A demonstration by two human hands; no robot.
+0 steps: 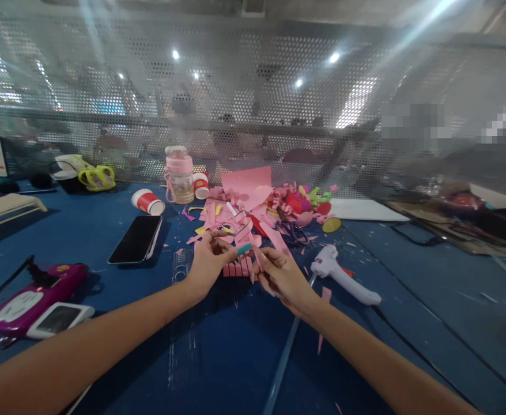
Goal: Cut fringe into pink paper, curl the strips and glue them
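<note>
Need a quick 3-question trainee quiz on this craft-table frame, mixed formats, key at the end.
1. True or false: the white glue gun lies on the table on the side of the right hand.
2. Which lies beside the black phone? A) a tipped red paper cup B) a hammer C) a laptop
3. Fill in: the left hand and right hand meet over a fringed strip of ____ paper.

Key: 1 true; 2 A; 3 pink.
</note>
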